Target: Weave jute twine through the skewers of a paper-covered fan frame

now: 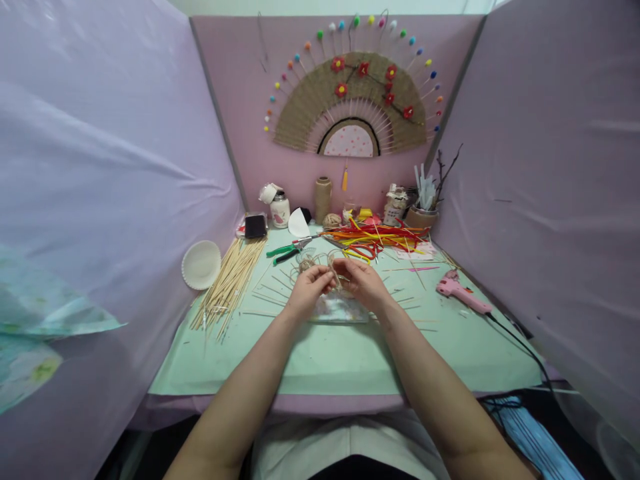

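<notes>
Close together over the middle of the table are my left hand [313, 288] and my right hand [364, 283]. The fingers of both are closed in a pinch on thin tan twine [336, 272], which runs between them. Just behind my left hand sits a loose tangle of the same twine [306, 264]. Under my hands lies a pale, patterned flat piece [340, 311] with a straight front edge. Thin sticks [270, 297] fan out from around it to both sides. My hands hide its centre.
Bamboo sticks [230, 280] and a white bowl [201, 265] are left. Pliers [290, 250] and red and yellow pipe cleaners [380, 235] lie behind my hands. A pink glue gun [463, 293] with a black cord lies right. A decorated fan [350, 100] hangs on the back wall.
</notes>
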`<state>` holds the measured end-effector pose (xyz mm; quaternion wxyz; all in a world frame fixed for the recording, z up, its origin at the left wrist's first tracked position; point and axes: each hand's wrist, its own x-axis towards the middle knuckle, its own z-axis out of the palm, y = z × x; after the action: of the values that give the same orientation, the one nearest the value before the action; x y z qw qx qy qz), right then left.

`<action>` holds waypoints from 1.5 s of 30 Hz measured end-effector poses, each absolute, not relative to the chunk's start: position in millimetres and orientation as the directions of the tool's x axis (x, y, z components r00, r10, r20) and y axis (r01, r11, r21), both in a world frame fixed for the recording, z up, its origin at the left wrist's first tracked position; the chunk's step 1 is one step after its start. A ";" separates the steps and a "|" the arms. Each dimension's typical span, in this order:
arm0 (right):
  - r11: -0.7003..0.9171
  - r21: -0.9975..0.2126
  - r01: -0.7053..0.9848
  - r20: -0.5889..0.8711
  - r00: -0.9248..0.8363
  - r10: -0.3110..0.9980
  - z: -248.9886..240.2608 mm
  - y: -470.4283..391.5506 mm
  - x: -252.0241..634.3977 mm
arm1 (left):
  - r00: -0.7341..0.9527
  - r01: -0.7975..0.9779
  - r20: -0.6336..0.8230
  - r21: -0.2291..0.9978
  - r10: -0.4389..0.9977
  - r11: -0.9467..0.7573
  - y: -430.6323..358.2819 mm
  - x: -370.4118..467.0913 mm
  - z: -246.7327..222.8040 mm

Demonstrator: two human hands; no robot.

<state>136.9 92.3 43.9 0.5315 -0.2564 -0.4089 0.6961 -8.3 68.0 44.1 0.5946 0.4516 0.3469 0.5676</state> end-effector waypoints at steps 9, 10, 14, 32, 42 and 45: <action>-0.002 -0.956 -0.295 0.110 -0.362 0.926 42.5 90.2 140.5 | 0.035 -0.700 -0.016 0.713 0.999 0.035 74.4 -34.1 52.7; 0.079 -0.969 -0.235 0.154 -0.320 0.935 42.7 89.6 139.3 | 0.009 -0.680 -0.017 0.733 1.000 0.018 75.0 -34.2 51.8; 0.437 -0.899 -0.009 0.431 -0.194 0.881 45.5 83.1 131.5 | -0.068 -0.440 0.053 0.895 0.996 -0.078 75.3 -26.3 44.5; 0.322 -0.803 -0.502 0.216 0.258 0.942 134.2 178.0 189.5 | -0.072 -0.877 0.160 0.460 0.985 -0.139 73.3 -88.0 76.6; 0.514 -0.753 -0.410 0.087 0.712 0.696 144.9 242.9 263.0 | -0.349 -0.918 0.368 0.051 0.862 -0.393 71.2 -146.9 75.3; 0.426 -0.853 -0.301 0.150 0.641 0.753 132.0 235.5 262.1 | -0.336 -0.925 0.346 0.056 0.876 -0.377 69.0 -140.8 79.5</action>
<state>262.1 235.5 132.0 0.8011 -0.4229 -0.2671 0.3288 -140.8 69.0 79.5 0.5532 0.1614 -0.0754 0.8138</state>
